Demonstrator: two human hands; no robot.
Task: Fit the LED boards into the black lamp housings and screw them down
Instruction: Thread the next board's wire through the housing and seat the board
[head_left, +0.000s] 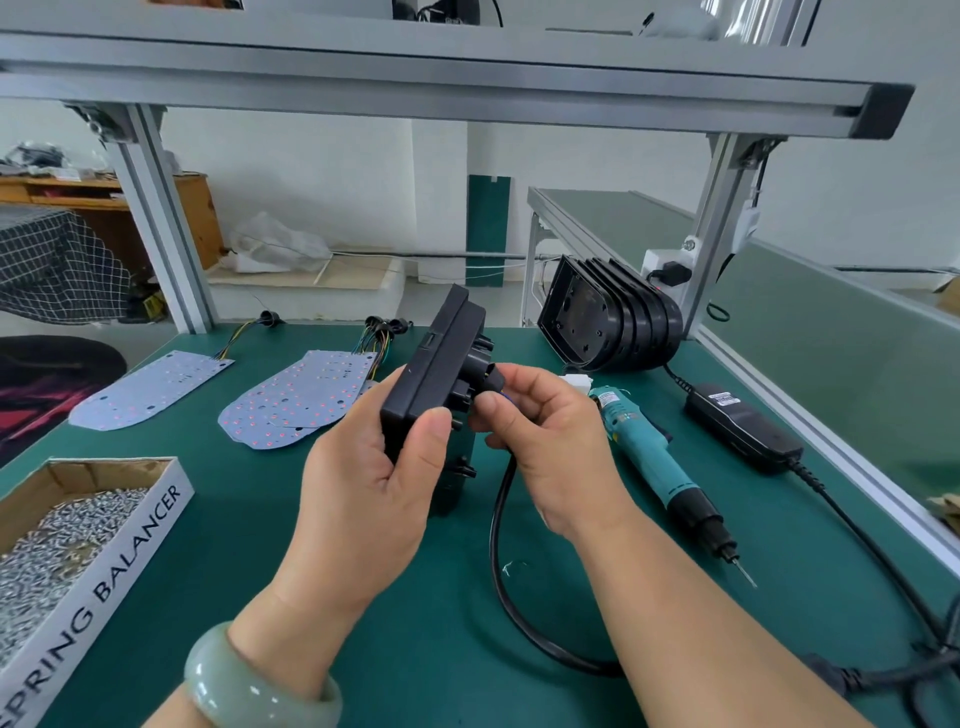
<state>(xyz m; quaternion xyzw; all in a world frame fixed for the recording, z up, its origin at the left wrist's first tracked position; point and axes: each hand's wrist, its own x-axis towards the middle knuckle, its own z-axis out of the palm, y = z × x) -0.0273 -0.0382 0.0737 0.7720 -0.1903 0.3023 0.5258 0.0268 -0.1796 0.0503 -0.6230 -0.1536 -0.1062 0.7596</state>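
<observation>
Clasping housing (435, 358) between left fingers (429, 435), right fingers (521, 380)

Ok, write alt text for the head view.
The left hand grips a black lamp housing over a green bench while the right hand pinches a fitting on its back. LED boards, screws and an electric screwdriver lie nearby.

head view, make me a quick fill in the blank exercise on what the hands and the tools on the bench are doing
1. The lamp housing is gripped by the ____ hand, while the right hand pinches a black part at its back.
2. The electric screwdriver lies on the mat, to the ____ of the right hand.
3. The cardboard box marked SPRING BALANCER holds loose ____.

Missing words: left; right; screws
</observation>
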